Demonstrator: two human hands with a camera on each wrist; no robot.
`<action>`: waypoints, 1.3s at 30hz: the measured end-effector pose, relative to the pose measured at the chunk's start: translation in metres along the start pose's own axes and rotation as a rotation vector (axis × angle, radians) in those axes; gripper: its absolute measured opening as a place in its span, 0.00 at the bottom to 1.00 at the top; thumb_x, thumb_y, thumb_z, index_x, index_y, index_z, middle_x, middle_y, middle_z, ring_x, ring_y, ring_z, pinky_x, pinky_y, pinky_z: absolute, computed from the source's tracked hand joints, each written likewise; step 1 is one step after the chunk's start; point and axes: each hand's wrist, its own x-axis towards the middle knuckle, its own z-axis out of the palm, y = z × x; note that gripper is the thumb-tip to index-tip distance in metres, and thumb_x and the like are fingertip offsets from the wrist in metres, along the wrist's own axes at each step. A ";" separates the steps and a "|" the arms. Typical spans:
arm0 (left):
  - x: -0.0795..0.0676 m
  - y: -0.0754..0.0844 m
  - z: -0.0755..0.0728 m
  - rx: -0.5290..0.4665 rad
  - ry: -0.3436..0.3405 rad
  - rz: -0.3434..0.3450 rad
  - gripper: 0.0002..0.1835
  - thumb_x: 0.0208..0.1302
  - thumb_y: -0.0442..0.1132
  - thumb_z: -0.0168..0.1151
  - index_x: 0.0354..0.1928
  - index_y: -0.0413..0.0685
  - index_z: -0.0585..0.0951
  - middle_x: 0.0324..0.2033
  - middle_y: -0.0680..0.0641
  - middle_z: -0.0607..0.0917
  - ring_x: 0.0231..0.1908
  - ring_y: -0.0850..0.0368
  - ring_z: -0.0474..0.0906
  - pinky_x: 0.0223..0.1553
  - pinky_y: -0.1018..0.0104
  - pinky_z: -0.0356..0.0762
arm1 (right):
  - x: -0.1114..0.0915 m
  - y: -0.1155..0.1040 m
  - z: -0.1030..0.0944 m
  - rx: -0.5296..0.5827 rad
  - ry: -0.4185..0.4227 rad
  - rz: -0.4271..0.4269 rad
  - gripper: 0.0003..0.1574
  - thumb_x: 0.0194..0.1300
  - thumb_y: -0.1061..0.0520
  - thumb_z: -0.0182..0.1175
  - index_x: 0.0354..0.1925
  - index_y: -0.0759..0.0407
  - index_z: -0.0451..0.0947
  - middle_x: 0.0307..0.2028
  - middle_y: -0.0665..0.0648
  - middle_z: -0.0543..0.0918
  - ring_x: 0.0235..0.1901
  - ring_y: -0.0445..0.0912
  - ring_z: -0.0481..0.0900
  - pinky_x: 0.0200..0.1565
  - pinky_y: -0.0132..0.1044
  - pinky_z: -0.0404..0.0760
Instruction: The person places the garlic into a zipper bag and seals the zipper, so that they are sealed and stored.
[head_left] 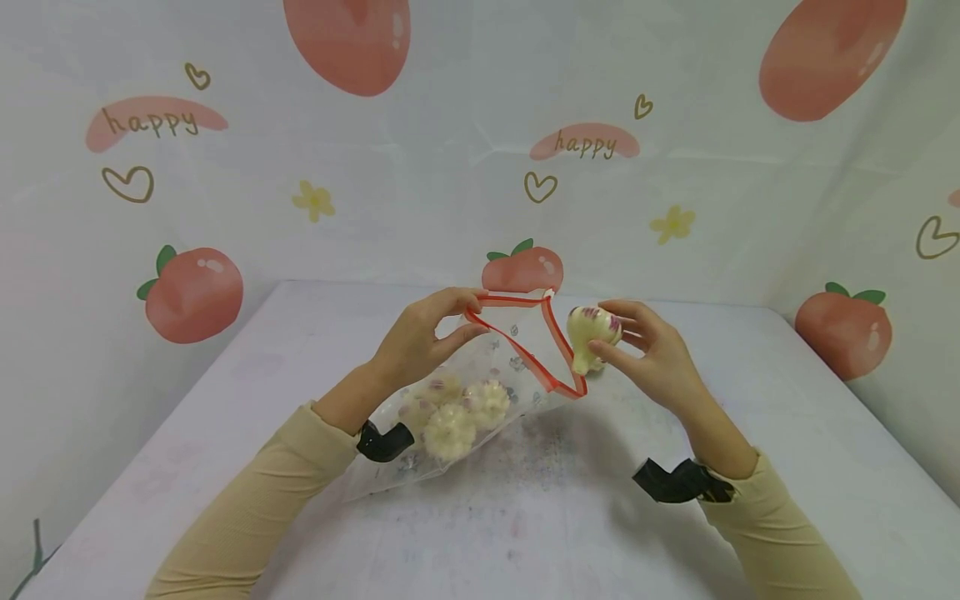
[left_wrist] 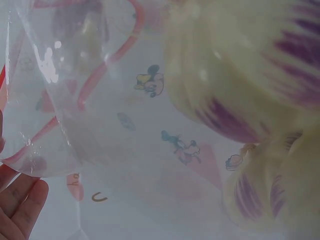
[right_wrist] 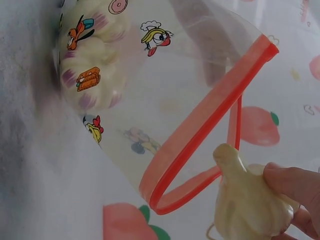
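Observation:
A clear zip bag [head_left: 536, 400] printed with small cartoon figures lies tilted on the table, its red-edged mouth gaping toward the right. Several garlic bulbs [head_left: 450, 432] with purple streaks sit in its lower part. My left hand [head_left: 420, 333] pinches the bag's rim at the upper left of the mouth; in the left wrist view its fingers [left_wrist: 31, 202] show at the plastic edge. Just right of the opening, my right hand [head_left: 652, 358] holds another garlic bulb [head_left: 592, 329] between thumb and fingers. The stem of that bulb [right_wrist: 245, 195] points toward the mouth in the right wrist view.
The white table [head_left: 510, 533] reaches back to a light cloth backdrop [head_left: 420, 167] printed with red fruits, hearts and the word happy. Black straps [head_left: 678, 482] sit at both wrists, over beige sleeves.

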 end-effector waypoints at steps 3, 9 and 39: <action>0.000 0.000 0.000 -0.003 0.001 -0.001 0.12 0.55 0.34 0.67 0.39 0.40 0.76 0.49 0.42 0.83 0.44 0.52 0.81 0.47 0.61 0.80 | 0.000 0.000 0.001 -0.005 -0.006 -0.004 0.29 0.57 0.61 0.66 0.56 0.62 0.70 0.55 0.61 0.76 0.54 0.56 0.76 0.56 0.42 0.75; 0.000 0.000 0.000 -0.010 0.000 0.001 0.12 0.55 0.34 0.67 0.39 0.38 0.76 0.49 0.42 0.82 0.44 0.52 0.81 0.47 0.61 0.80 | 0.000 0.002 0.004 -0.004 -0.007 -0.016 0.29 0.56 0.61 0.67 0.56 0.62 0.71 0.55 0.61 0.76 0.53 0.54 0.76 0.51 0.16 0.71; 0.000 0.000 0.000 0.002 -0.005 -0.009 0.12 0.55 0.34 0.67 0.40 0.40 0.76 0.48 0.42 0.83 0.46 0.51 0.81 0.47 0.61 0.80 | -0.003 -0.007 0.018 0.053 -0.075 -0.042 0.27 0.55 0.59 0.67 0.54 0.58 0.72 0.50 0.56 0.79 0.46 0.26 0.73 0.50 0.16 0.72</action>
